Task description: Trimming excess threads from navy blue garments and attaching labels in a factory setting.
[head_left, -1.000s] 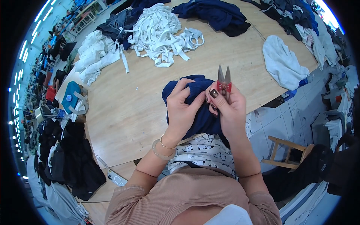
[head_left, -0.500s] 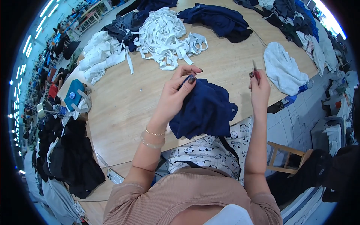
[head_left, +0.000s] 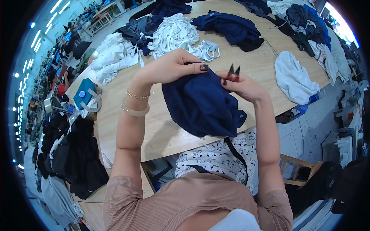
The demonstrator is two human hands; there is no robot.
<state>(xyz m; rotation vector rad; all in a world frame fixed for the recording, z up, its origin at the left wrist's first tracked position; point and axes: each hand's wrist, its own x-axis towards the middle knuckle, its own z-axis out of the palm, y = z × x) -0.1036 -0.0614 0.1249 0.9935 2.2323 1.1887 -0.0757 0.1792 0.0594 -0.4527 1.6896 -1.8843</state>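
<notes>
A navy blue cloth garment (head_left: 202, 104) hangs bunched over the front edge of the table, in front of my body. My left hand (head_left: 175, 67) pinches its upper edge, thumb on the near side, other fingers hidden behind. My right hand (head_left: 246, 86) is closed round small red-handled thread snips (head_left: 232, 74), whose two dark pointed blades stand apart and point away from me. The fingertips of that hand are at the garment's upper right edge; whether they also grip the cloth I cannot tell.
On the wooden table (head_left: 119, 119) lie a heap of white straps (head_left: 175, 34), folded white cloth (head_left: 113, 54), a navy garment (head_left: 231, 29) and a white cloth piece (head_left: 293, 77). A teal box (head_left: 84, 94) stands at left above black garments (head_left: 77, 158). A wooden stool (head_left: 298, 167) is at right.
Both hands have moved together at the garment's top; the right came left with the snips, whose blades now show apart. The garment is lifted and spread wider. The view has shifted slightly.
</notes>
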